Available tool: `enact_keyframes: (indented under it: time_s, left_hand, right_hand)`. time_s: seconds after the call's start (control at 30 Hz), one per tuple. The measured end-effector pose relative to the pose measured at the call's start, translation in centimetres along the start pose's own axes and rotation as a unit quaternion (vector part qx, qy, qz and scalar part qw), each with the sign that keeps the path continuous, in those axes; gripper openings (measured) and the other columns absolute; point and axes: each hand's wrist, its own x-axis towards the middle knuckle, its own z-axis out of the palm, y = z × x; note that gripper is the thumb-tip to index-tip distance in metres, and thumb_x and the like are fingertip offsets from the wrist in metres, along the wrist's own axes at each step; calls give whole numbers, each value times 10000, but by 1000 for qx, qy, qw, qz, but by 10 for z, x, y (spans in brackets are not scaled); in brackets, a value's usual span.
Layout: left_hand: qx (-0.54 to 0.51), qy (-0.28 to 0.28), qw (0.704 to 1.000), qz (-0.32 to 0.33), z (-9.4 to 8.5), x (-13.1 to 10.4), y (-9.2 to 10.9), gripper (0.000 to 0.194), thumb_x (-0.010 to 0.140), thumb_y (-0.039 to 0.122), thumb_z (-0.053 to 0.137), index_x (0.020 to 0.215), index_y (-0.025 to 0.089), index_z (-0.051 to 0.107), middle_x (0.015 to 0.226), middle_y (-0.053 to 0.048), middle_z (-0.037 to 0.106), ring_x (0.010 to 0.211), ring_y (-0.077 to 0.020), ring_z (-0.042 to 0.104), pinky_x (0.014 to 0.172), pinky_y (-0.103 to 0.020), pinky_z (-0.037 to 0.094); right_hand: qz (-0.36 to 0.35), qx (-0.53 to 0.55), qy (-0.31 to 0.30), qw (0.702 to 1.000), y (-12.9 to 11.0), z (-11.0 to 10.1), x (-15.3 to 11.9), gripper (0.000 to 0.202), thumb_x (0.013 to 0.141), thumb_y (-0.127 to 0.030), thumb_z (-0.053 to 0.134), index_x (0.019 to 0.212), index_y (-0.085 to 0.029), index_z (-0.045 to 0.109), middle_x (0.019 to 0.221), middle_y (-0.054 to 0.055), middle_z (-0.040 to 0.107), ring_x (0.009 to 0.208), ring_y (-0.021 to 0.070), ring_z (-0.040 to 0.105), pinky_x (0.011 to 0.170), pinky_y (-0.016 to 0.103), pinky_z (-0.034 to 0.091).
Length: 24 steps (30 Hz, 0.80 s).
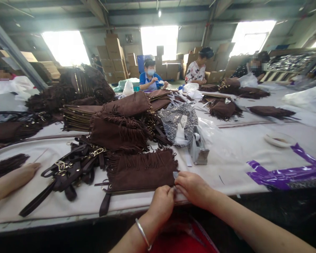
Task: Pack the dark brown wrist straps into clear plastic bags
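Both my hands meet at the table's front edge, by the lower right corner of a brown fringed pouch (144, 170) lying flat. My left hand (162, 202), with a bangle on its wrist, is closed, its fingertips pinched together. My right hand (191, 184) is closed too, and a small greyish piece (175, 174) sticks up from its fingers. What lies between the fingertips of my left hand is too small to make out. A dark strap (104, 204) hangs from the pouch's left end over the edge.
Left of the pouch lie dark straps with gold clasps (73, 165); stacked brown pouches (118, 130) stand behind it. A tape dispenser (200, 151) and purple plastic (287, 174) are to the right. Another person's hand (23, 175) rests at far left; people work across the table.
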Motion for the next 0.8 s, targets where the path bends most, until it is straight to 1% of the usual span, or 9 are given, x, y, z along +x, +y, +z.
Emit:
enact_keyframes:
  time_s: [0.13, 0.2, 0.27, 0.33, 0.4, 0.47, 0.6, 0.7, 0.8]
  left_hand:
    - [-12, 14, 1000, -5, 2, -1, -5, 324, 836, 375, 468, 617, 171, 594, 648, -33, 609, 661, -175, 510, 615, -274, 311]
    - [-18, 18, 1000, -5, 3, -2, -7, 319, 834, 375, 473, 619, 174, 596, 648, -32, 608, 669, -178, 516, 619, -274, 306]
    - [-19, 23, 1000, -1, 3, -2, -8, 316, 833, 375, 474, 618, 176, 592, 645, -32, 608, 671, -182, 521, 623, -275, 305]
    - [-12, 25, 1000, 2, 3, -1, -8, 322, 837, 373, 462, 613, 176, 583, 641, -33, 604, 673, -187, 523, 625, -279, 303]
    - [-2, 23, 1000, 4, 3, -1, -8, 330, 842, 371, 443, 614, 175, 580, 647, -38, 605, 682, -193, 527, 628, -284, 302]
    - [11, 17, 1000, 6, 2, 1, -10, 338, 845, 373, 425, 618, 174, 579, 657, -45, 611, 694, -200, 531, 629, -288, 300]
    - [40, 10, 999, 21, 3, 6, -19, 342, 842, 378, 408, 607, 182, 562, 661, -48, 614, 702, -203, 535, 637, -291, 301]
    - [50, 12, 998, 29, 4, 11, -27, 339, 829, 394, 421, 587, 191, 542, 653, -44, 613, 691, -199, 530, 637, -287, 306]
    - [61, 10, 997, 39, 5, 14, -31, 345, 828, 410, 415, 589, 194, 537, 663, -45, 618, 696, -200, 533, 640, -284, 315]
  right_hand:
    - [85, 59, 187, 977, 28, -36, -16, 189, 890, -256, 494, 884, -202, 675, 892, 71, 667, 837, 190, 608, 788, 300, 462]
    - [184, 93, 286, 936, 55, -60, -20, 177, 850, -316, 562, 898, -203, 689, 888, 68, 686, 835, 198, 617, 784, 309, 468]
    - [305, 143, 336, 880, 83, -81, -21, 229, 791, -368, 619, 903, -184, 698, 782, 60, 684, 756, 199, 614, 705, 312, 471]
    - [389, 228, 337, 827, 107, -93, -19, 271, 756, -387, 630, 891, -159, 686, 734, 54, 663, 665, 169, 576, 588, 282, 442]
    - [419, 301, 317, 796, 122, -96, -13, 274, 749, -384, 607, 862, -140, 663, 789, 63, 657, 607, 128, 528, 498, 245, 387]
    - [426, 336, 295, 787, 128, -92, -5, 271, 748, -383, 583, 823, -130, 644, 831, 71, 652, 563, 98, 491, 455, 220, 350]
    - [449, 362, 250, 778, 126, -76, 14, 281, 728, -412, 573, 736, -139, 637, 681, 22, 594, 482, 75, 419, 424, 198, 311]
    - [467, 361, 246, 769, 123, -70, 27, 246, 702, -391, 584, 680, -151, 632, 629, 4, 562, 492, 87, 409, 429, 199, 294]
    - [471, 359, 258, 764, 122, -70, 37, 149, 639, -291, 615, 614, -144, 617, 612, 9, 569, 517, 98, 410, 440, 211, 285]
